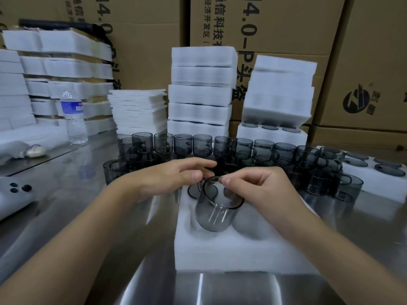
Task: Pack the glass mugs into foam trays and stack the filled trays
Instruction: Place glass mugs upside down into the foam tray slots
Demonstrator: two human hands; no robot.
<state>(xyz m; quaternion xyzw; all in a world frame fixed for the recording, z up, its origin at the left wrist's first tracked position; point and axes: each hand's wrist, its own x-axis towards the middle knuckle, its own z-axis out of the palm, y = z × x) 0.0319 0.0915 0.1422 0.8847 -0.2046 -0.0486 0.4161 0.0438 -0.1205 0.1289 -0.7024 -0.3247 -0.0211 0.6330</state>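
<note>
Centrally, smoky glass mug [217, 213], rim between pinched right fingers [234, 179]; left fingers [198, 164] loosely spread.

"4.0-P" and "信科技" on the stacked cardboard boxes [286, 29]

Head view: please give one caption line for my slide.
The right hand pinches the rim of a tilted glass mug over the foam tray, left hand beside it, more mugs behind.

Mugs [163, 143] were smoky grey glass, foam trays [220, 254] plain white, boxes [372, 51] brown with black print, water bottle [73, 119] had a blue label, table [66, 216] shiny silver.
</note>
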